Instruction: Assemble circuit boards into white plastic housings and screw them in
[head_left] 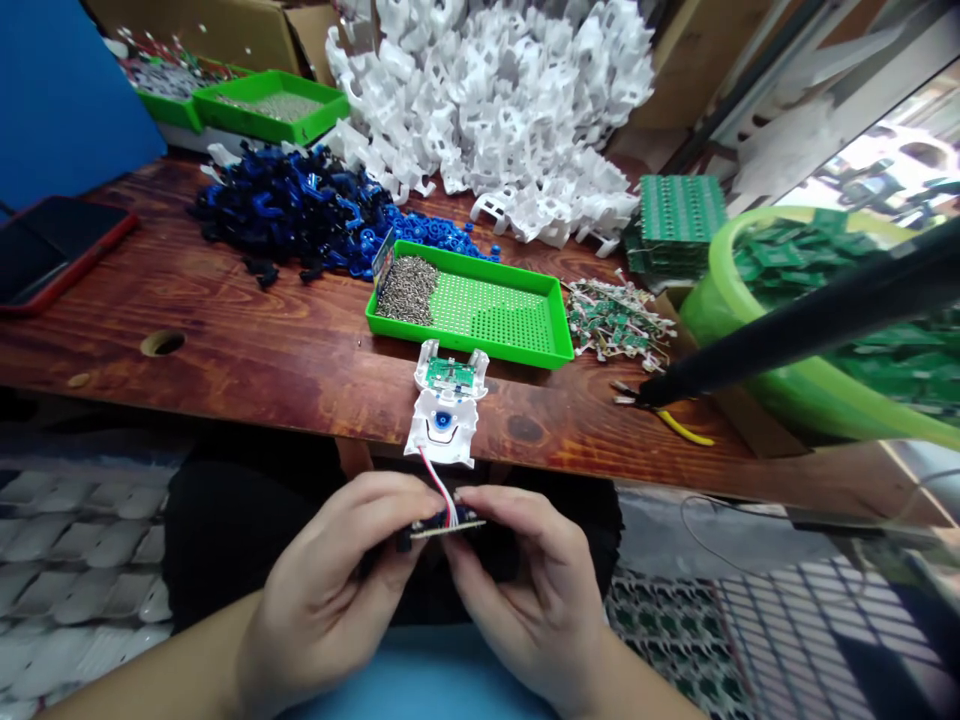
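Wooden desk (247, 330) full of small plastic parts, with two hands working below its front edge.

Both hands grasp one small circuit board (444, 526) between them: the left hand (334, 585) pinches its left end, the right hand (525, 585) its right end, fingers (420, 497) clenched on it. Red and white wires (439, 485) run from the board up to a white housing (445, 405) lying on the desk edge. Behind the housing sits a green tray (525, 345) with screws (405, 290). Farther back lie blue parts (300, 210) and a white parts pile (495, 100); a phone (45, 250) rests at the left.
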